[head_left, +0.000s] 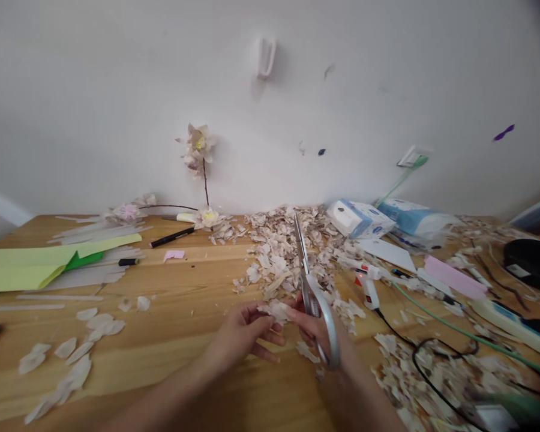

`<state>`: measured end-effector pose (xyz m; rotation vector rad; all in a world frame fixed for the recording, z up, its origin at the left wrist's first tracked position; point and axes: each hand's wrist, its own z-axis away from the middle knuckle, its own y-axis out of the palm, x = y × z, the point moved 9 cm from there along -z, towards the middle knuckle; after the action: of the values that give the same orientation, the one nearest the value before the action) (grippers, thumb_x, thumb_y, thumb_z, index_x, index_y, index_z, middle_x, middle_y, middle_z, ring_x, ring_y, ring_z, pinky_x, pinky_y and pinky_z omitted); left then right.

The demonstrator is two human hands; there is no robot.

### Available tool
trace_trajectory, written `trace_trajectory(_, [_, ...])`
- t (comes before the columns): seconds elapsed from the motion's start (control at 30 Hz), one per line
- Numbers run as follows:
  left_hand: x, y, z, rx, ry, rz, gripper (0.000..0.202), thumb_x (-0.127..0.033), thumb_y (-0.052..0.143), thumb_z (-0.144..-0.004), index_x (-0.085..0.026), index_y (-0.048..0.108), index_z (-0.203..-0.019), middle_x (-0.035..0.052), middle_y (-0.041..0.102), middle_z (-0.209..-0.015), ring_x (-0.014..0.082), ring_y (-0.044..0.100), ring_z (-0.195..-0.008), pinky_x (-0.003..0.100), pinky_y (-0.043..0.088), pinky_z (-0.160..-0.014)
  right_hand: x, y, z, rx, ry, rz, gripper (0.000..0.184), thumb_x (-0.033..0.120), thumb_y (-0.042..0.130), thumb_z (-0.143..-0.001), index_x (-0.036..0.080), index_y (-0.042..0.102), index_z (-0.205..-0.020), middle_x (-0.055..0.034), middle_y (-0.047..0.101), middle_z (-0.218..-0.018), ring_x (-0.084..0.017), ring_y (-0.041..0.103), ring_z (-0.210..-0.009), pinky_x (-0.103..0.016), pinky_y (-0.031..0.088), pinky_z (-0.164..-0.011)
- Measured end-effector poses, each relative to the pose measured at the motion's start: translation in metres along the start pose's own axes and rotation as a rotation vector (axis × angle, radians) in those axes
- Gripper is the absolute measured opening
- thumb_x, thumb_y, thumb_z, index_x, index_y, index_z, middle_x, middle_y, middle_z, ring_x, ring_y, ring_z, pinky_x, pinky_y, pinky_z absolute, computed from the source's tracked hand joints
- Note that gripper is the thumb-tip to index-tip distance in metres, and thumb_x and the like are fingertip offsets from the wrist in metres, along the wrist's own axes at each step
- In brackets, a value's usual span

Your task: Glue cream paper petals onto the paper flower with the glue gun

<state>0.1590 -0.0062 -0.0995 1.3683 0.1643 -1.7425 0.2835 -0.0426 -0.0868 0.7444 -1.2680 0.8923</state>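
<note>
My left hand (247,333) pinches a thin, pale paper-like petal (276,311) between thumb and fingers. Fingertips of my right hand (312,327) touch the petal's other edge. Hooked in that same right hand is a pair of scissors (318,318) with grey handles, its blades pointing up and away from me, apart from the petal. Just behind both hands lies a large heap of pale petal scraps (279,246). Loose cut petals (101,327) are spread over the wooden table (184,348) to the left.
An artificial flower (198,144) leans against the wall. Green paper sheets (27,267) and a black pen (171,237) lie left. On the right are a glue gun (368,288) with a black cord, a tissue pack (360,219), a green cable (454,330) and another scrap pile (427,372).
</note>
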Motion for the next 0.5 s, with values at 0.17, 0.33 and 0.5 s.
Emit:
trace_trajectory(0.17, [-0.003, -0.008, 0.001, -0.083, 0.044, -0.042, 0.027, -0.036, 0.064, -0.065, -0.019, 0.058, -0.085, 0.0043, 0.061, -0.09, 0.0238, 0.064, -0.086, 0.027, 0.053, -0.047, -0.005, -0.008, -0.003, -0.11, -0.083, 0.001, 0.03, 0.027, 0.075, -0.05, 0.022, 0.05, -0.066, 0.0061, 0.054, -0.057, -0.01, 0.049, -0.049, -0.021, 0.039, -0.045])
trace_trajectory(0.33, [-0.005, -0.015, -0.002, -0.155, 0.046, -0.043, 0.032, -0.037, 0.071, -0.059, -0.016, 0.057, -0.077, 0.0025, 0.061, -0.075, 0.0192, 0.065, -0.073, 0.026, 0.053, -0.053, -0.011, -0.006, -0.002, -0.084, -0.126, -0.068, 0.033, 0.02, 0.074, -0.048, 0.024, 0.05, -0.069, 0.0062, 0.059, -0.061, -0.012, 0.054, -0.055, -0.024, 0.044, -0.053])
trace_trajectory(0.5, [-0.001, -0.008, -0.004, -0.085, 0.062, 0.035, 0.037, -0.035, 0.075, -0.056, -0.016, 0.059, -0.083, 0.0015, 0.065, -0.077, 0.0173, 0.066, -0.07, 0.027, 0.054, -0.056, -0.018, -0.002, -0.004, -0.062, -0.104, -0.12, 0.034, 0.013, 0.071, -0.045, 0.024, 0.048, -0.068, 0.0073, 0.06, -0.058, -0.012, 0.054, -0.054, -0.023, 0.043, -0.052])
